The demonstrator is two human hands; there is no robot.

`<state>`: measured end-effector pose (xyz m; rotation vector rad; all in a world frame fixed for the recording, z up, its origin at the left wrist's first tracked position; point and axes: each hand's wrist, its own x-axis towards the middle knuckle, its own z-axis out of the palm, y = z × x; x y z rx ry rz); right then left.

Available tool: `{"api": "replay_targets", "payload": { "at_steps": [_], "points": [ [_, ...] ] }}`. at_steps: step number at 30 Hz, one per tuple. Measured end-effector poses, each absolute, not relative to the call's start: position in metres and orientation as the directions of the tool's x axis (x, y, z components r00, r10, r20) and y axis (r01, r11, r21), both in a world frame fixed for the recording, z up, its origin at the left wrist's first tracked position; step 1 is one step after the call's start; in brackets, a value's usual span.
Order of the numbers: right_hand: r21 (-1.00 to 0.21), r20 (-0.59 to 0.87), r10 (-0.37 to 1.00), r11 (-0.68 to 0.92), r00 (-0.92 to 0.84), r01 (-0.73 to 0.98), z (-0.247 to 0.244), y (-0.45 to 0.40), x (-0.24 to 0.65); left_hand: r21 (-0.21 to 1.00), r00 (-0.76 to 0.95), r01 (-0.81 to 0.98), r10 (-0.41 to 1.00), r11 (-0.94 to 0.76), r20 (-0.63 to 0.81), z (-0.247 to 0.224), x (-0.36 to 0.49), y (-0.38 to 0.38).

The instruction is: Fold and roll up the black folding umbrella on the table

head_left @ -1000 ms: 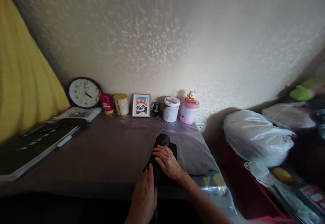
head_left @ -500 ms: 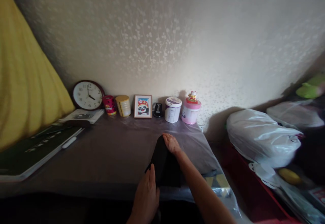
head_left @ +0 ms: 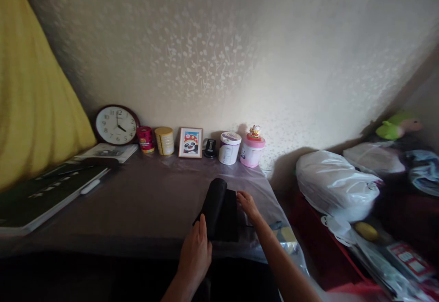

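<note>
A black, partly rolled sheet, perhaps a mat (head_left: 214, 203), lies near the front edge of the covered table. Its roll runs away from me, with a flat flap stretching to the right. My left hand (head_left: 195, 249) grips the near end of the roll, thumb and fingers closed about it. At the flap's far right corner is my right hand (head_left: 247, 203), its fingers bent together at the edge; the fingertips are partly hidden, and they seem to pinch the sheet.
Along the wall stand a clock (head_left: 116, 124), a pink tin (head_left: 146, 139), a yellow-lidded tin (head_left: 165, 141), a framed panda picture (head_left: 190, 142) and two tubs (head_left: 229, 148). A green board (head_left: 51, 194) lies left. White plastic bags (head_left: 338, 185) sit right of the table.
My right hand has come off the top of the roll and moved to the right, onto the flap's far corner. My left hand still holds the near end.
</note>
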<state>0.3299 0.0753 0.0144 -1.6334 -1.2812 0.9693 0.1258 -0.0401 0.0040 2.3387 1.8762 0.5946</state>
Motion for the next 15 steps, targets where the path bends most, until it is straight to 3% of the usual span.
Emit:
{"api": "replay_targets", "payload": {
  "at_steps": [6, 15],
  "points": [
    [-0.966, -0.153, 0.981, -0.174, 0.122, 0.192, 0.029, 0.072, 0.31, 0.28, 0.183, 0.931, 0.963, -0.235, 0.199, 0.007, 0.125, -0.04],
    [-0.964, -0.169, 0.985, -0.17, 0.025, 0.202, 0.041, 0.071, 0.296, 0.296, 0.185, 0.93, 0.973, -0.22, 0.141, 0.019, 0.126, -0.042]
  ]
}}
